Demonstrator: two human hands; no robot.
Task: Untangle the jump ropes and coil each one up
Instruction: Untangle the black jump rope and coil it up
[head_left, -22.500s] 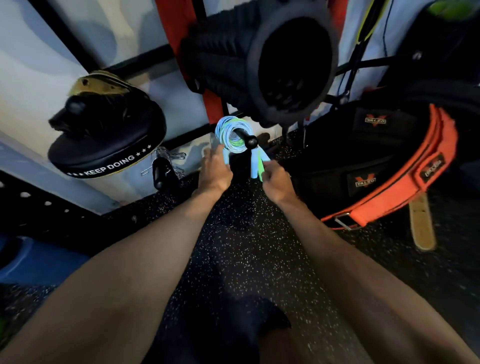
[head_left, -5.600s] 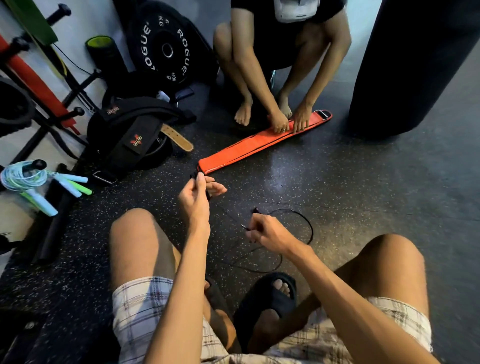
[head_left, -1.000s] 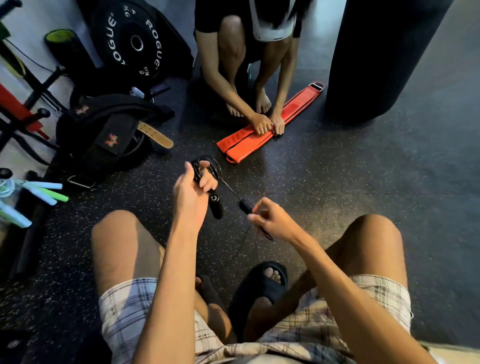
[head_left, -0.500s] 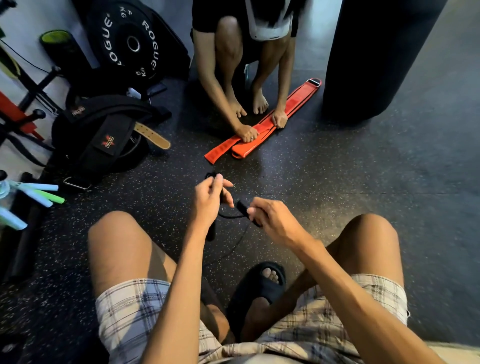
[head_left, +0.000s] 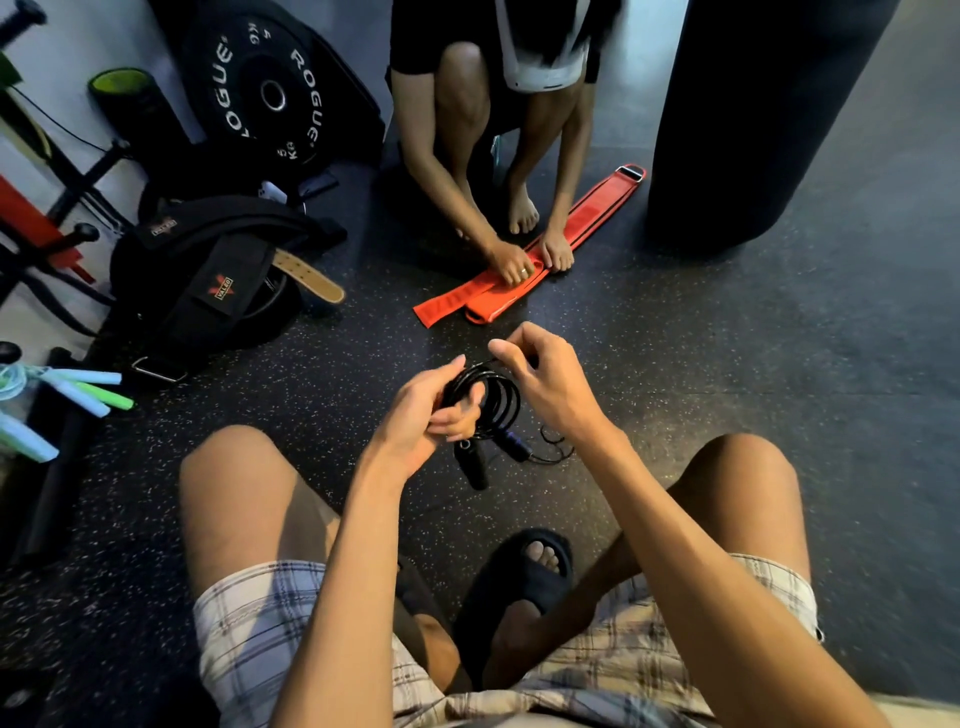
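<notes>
Foot: black slide sandal flat on the speckled black rubber floor, between the knees.
Left hand: left hand has its fingers curled through the coil of the thin black jump rope and grips it above the floor.
Right hand: right hand is just over the coil, thumb and forefinger pinching the cord.
Handles: two black handles hang under the coil.
Change: half a second ago there was one slack loop between the hands; now there are several stacked turns.
Left edge: pastel blue and green jump ropes, bundled.
Beyond: second person's hands press on the flat orange belt.
</notes>
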